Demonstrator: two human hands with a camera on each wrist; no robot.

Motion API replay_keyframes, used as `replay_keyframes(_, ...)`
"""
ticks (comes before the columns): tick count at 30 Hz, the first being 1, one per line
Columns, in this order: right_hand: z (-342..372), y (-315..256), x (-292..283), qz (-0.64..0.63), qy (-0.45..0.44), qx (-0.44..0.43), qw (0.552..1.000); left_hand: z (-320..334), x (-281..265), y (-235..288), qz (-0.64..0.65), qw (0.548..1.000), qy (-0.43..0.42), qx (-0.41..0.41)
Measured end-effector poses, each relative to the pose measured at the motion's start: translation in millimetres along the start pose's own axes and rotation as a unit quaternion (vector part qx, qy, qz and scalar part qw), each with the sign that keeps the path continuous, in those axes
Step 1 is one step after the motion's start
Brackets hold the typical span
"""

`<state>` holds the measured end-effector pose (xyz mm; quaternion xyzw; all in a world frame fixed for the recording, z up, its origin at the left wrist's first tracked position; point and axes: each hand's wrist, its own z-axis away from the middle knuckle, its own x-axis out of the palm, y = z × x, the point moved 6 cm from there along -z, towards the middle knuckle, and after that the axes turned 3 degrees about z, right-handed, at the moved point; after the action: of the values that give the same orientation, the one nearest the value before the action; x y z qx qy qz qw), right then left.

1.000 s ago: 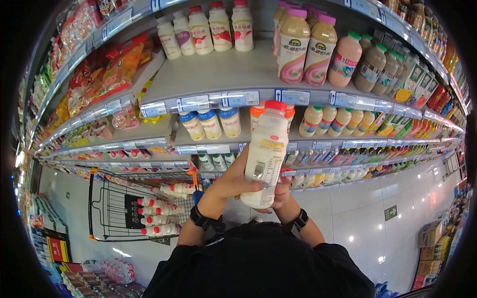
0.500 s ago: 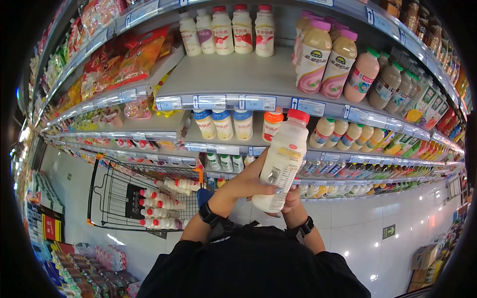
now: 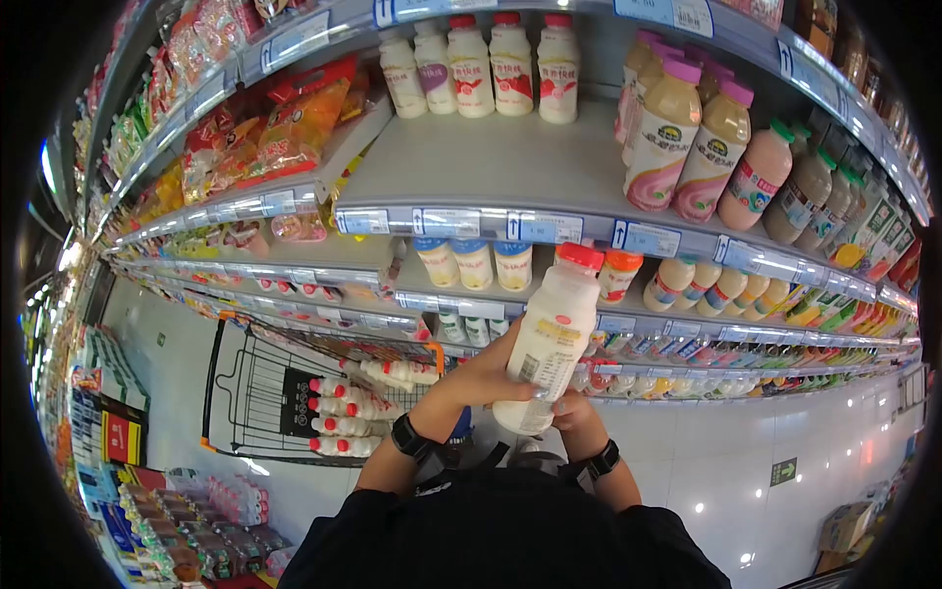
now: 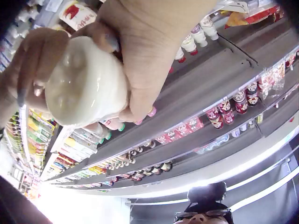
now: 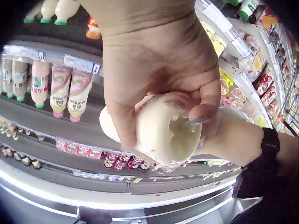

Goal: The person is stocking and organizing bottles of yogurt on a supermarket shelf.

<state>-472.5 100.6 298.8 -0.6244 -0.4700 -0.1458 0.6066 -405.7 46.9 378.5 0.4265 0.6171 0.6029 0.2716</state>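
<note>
A white milk drink bottle with a red cap is held in front of the shelves, its cap leaning away and to the right. Its barcode and printed text face the head camera. My left hand grips its lower left side, thumb across the front. On the other side, my right hand holds the bottle near its base. In the left wrist view the bottle's bottom faces the camera between both hands. The right wrist view shows right-hand fingers curled round the bottle's lower end.
Red-capped bottles and pink-capped bottles stand on the shelf ahead. Blue-capped bottles sit one level lower. To the left is a shopping cart with several red-capped bottles lying in it.
The head view has turned left, so shelves and cart appear farther right. Both hands keep hold of the bottle, which leans more to the right than a second ago.
</note>
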Motion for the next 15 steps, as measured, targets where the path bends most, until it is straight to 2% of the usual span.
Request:
replay_keyframes(1, -4.7, -1.2, 3.5, 0.022, 0.01, 0.011, 1.0, 2.6, -5.0, 1.8, 0.012, 1.0, 0.011, -0.004)
replay_keyframes(2, -10.5, -0.3, 8.2, 0.025, -0.026, 0.021, 0.999, 5.7, -9.6, 3.6, 0.024, 0.999, 0.022, -0.007)
replay_keyframes(3, -16.1, 0.2, 6.4, 0.062, -0.001, -0.006, 0.998, 8.8, -14.0, 5.0, 0.036, 0.999, 0.032, -0.011)
replay_keyframes(4, -21.2, 3.7, 5.6, 0.099, 0.023, -0.034, 0.994, 11.0, -18.9, 9.7, 0.033, 0.998, 0.036, 0.027)
replay_keyframes(6, -31.1, 1.5, 11.5, 0.206, 0.087, -0.08, 0.971, 16.3, -31.8, 17.5, -0.049, 0.998, 0.049, 0.0)
replay_keyframes(7, -37.6, -7.9, 18.2, 0.322, 0.125, -0.12, 0.931, 19.1, -37.0, 22.7, -0.088, 0.994, 0.056, -0.012)
replay_keyframes(8, -46.0, -19.5, 27.8, 0.432, 0.161, -0.159, 0.873, 21.7, -41.3, 35.9, -0.155, 0.985, 0.08, 0.013)
replay_keyframes(10, -55.8, -38.3, 39.9, 0.616, 0.238, -0.228, 0.715, 24.7, -55.5, 45.2, -0.249, 0.961, 0.096, 0.071)
replay_keyframes(11, -62.3, -43.5, 46.0, 0.636, 0.235, -0.222, 0.701, 26.1, -60.9, 50.8, -0.295, 0.945, 0.104, 0.1)
replay_keyframes(13, -71.5, -57.7, 66.1, 0.675, 0.228, -0.207, 0.671, 31.8, -63.0, 69.2, -0.291, 0.935, 0.133, 0.154)
replay_keyframes(15, -81.4, -61.6, 87.7, 0.732, 0.183, -0.227, 0.616, 37.5, -77.3, 68.7, -0.27, 0.929, 0.147, 0.206)
